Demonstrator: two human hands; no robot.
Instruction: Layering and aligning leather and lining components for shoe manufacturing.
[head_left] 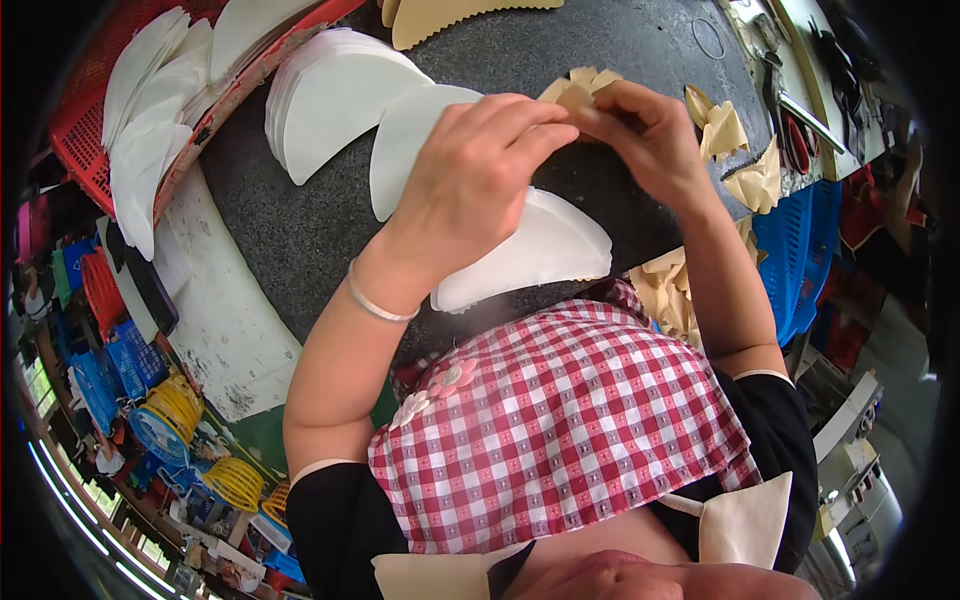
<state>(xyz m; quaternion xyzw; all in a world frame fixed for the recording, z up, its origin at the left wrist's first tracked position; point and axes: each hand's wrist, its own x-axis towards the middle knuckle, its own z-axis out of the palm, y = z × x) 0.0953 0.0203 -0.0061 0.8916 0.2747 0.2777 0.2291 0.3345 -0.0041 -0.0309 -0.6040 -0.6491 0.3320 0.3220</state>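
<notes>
Over the dark speckled tabletop (280, 240), my right hand (645, 140) pinches a small tan paper piece (580, 90) with a zigzag edge. My left hand (470, 190) meets it from the other side, fingers closed together at the paper's near edge. What lies between those fingertips is hidden. Beneath my left hand rests a white half-moon piece (565, 245), at the table's near edge and partly covered. Another pale half-moon piece (395, 150) lies behind my left wrist, overlapping a fanned stack of similar pieces (345, 105).
A red crate (85, 140) with white pieces stands at the left. Crumpled tan paper scraps (725, 130) lie at the right, with more scraps (665, 290) under my right forearm. Red-handled scissors (795, 145) and a blue basket (790, 260) are farther right. A tan zigzag-edged sheet (470, 18) lies at the back.
</notes>
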